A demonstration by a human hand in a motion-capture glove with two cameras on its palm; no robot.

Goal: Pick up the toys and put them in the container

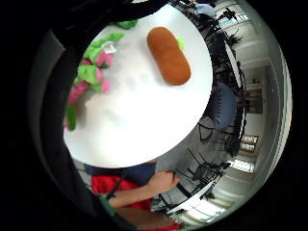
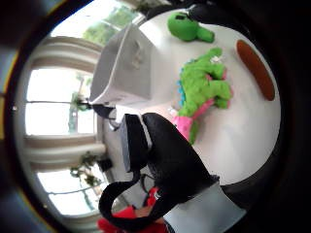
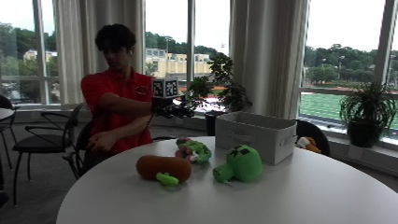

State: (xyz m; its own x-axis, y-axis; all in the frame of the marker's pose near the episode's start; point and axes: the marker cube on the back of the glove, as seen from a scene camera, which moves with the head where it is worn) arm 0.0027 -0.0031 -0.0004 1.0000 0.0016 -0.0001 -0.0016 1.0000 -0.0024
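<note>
Well above the table (image 3: 298, 196), your gloved right hand (image 3: 175, 111) hung in the air at its far-left edge, arm stretched out toward the bin (image 3: 255, 135). Your grip held nothing; from the outside view and the thumb-side palm view I could not tell whether the fingers were straight or curled.

With the table as a clock seen from the outside camera, the white bin stood near 12 o'clock, upright, its open top facing up. Just in front of it, toward the centre, sat the green blocky toy (image 3: 239, 164), close to the bin's near wall; I could not tell if they touched. The green-and-pink dinosaur (image 3: 193, 150) lay around 10 o'clock, under and a little ahead of your hand. The brown toy (image 3: 163, 168) lay near 9 o'clock, beside the dinosaur, with a small green piece (image 3: 167, 179) at its front.

Your bare left hand (image 3: 103, 140) rested low, by the table's edge.
</note>
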